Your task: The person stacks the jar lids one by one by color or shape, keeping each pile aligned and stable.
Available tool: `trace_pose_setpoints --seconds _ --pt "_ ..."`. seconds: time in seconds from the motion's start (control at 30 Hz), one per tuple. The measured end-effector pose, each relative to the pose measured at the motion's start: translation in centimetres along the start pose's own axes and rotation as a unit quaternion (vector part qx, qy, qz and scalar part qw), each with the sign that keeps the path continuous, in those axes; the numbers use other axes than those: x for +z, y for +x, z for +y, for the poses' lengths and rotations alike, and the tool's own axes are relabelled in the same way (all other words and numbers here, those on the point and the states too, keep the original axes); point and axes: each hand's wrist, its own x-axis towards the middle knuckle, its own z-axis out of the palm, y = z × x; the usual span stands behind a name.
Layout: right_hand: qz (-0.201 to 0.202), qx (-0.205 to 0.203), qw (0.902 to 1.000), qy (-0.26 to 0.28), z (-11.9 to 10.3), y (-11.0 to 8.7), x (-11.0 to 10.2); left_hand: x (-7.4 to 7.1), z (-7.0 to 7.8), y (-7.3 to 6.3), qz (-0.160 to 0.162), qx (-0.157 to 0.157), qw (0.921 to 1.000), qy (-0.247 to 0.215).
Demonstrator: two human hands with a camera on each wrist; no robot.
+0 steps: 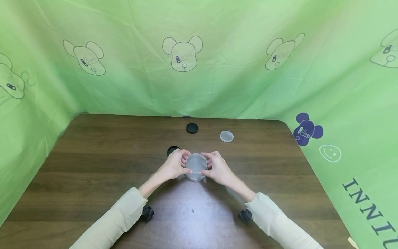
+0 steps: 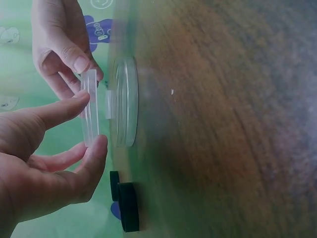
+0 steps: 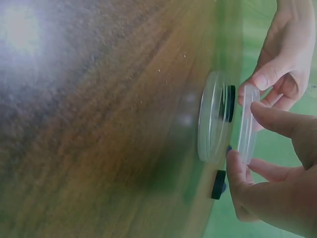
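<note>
Between both hands is a clear, round, shallow dish or lid (image 1: pixel 196 162), raised above the table. My left hand (image 1: pixel 174 165) pinches its left rim, and my right hand (image 1: pixel 220 169) pinches the right rim, thumbs on the near side. Directly beneath it, a wider clear round dish (image 2: pixel 130 106) lies on the table, mostly covered in the head view. In both wrist views a gap separates the held piece (image 3: pixel 247 126) from the lower dish (image 3: pixel 209 119).
A black round lid (image 1: pixel 172 149) lies just beyond the left hand, partly hidden by it. Farther back are another black lid (image 1: pixel 192 128) and a clear lid (image 1: pixel 226 136). A green printed curtain (image 1: pixel 183 90) borders the brown wooden table (image 1: pixel 109 166).
</note>
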Motion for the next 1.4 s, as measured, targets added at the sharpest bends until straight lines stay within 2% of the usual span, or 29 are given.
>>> trace_pose_setpoints --seconds 0.4,0.9,1.17,1.4 --pt "0.021 -0.013 0.9997 -0.001 0.1 -0.5 0.5 0.4 -0.4 -0.4 -0.004 0.002 1.0 -0.005" --pt "0.01 -0.009 0.9998 -0.014 0.6 -0.6 1.1 0.6 -0.4 -0.7 -0.002 0.016 0.9994 0.03" --pt "0.012 -0.018 0.9996 -0.02 0.4 -0.4 0.6 0.6 -0.2 -0.6 0.006 0.021 0.9989 0.043" --pt "0.011 -0.014 0.9995 -0.026 0.6 -0.7 0.6 1.1 -0.2 -0.6 -0.007 0.016 0.999 0.042"
